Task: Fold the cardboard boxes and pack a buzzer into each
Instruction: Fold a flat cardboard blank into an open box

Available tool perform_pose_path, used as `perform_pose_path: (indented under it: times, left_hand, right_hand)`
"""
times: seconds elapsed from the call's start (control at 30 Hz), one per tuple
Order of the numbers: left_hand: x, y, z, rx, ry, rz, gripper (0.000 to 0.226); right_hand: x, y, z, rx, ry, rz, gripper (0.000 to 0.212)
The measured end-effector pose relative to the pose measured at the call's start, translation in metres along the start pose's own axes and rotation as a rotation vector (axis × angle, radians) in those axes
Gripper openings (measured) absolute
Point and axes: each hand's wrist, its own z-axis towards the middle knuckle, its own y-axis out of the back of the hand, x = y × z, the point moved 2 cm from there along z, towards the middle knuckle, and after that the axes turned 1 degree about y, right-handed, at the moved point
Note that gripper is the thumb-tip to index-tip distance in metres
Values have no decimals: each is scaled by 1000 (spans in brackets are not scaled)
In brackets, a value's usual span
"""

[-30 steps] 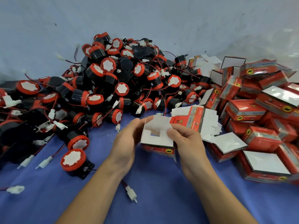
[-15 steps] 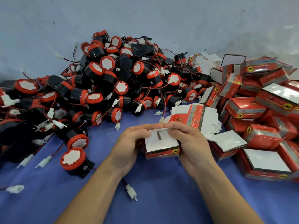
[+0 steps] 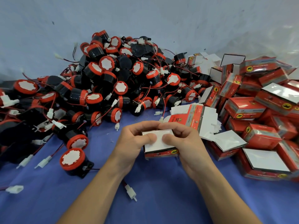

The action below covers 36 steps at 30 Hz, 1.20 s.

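Note:
A small red and white cardboard box (image 3: 159,147) sits between my hands above the blue cloth, white side up. My left hand (image 3: 132,139) grips its left side, thumb pressing on the white top. My right hand (image 3: 182,141) grips its right side, thumb also on top. Both sets of fingers curl over the far edge. A stack of flat unfolded boxes (image 3: 195,118) lies just behind my right hand. A big pile of black and red buzzers (image 3: 113,78) with wires fills the left and back. One buzzer (image 3: 73,160) lies alone near my left forearm.
Several folded red boxes (image 3: 258,113) are heaped on the right, some with white faces up. Loose white connectors (image 3: 131,192) and wires lie on the blue cloth (image 3: 161,199). A pale wall stands behind the piles.
The box's white flaps stood open a second ago; they are now folded down flat, and both thumbs have come onto the top. The box has sunk slightly toward me.

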Motion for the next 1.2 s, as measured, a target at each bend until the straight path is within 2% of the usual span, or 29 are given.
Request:
perform_pose_path:
  times: [0.13, 0.23, 0.4, 0.43, 0.5, 0.57, 0.67, 0.77, 0.87, 0.93, 0.97, 1.07, 1.13, 1.2]
  left_hand:
    - [0, -2, 0, -34, -44, 149, 45]
    - [3, -3, 0, -32, -51, 153, 37]
    - [5, -3, 2, -11, -41, 12, 25]
    - [5, -3, 2, -48, -43, 18, 24]
    - [4, -5, 1, -116, -77, 30, 20]
    - [-4, -5, -1, -135, -171, 47, 15]
    - [-23, 0, -3, -95, -333, 138, 11]
    - [-33, 6, -5, -146, -376, 133, 25]
    - [-27, 15, -1, -364, -357, 198, 49]
    - [-20, 19, 1, -458, -264, 208, 70]
    - [-14, 21, 4, -444, -198, 146, 73]
    - [5, 21, 8, -339, -64, 18, 44]
    - [10, 22, 7, -410, -86, 70, 32]
    - [9, 27, 7, -506, -172, 111, 31]
  right_hand:
    - [2, -2, -2, -58, 64, -87, 40]
    - [2, -3, -1, -77, 50, -71, 40]
    - [8, -1, -3, -53, -49, 79, 19]
    - [8, 0, -3, -64, -52, 48, 18]
    - [9, 2, -4, -50, -18, -162, 19]
    - [11, 0, -6, 57, -1, -355, 24]
    - [19, -5, -9, 207, 84, -413, 25]
    - [22, -11, -12, 161, 299, -409, 44]
    - [10, -29, -18, 8, 609, -781, 61]
    - [-2, -38, -18, -31, 646, -976, 66]
    - [-7, -41, -17, -26, 606, -1025, 66]
    - [-15, -42, -10, 37, 463, -1114, 64]
    - [-16, -40, -11, 66, 462, -1050, 58]
    - [-11, -39, -16, 0, 525, -939, 49]
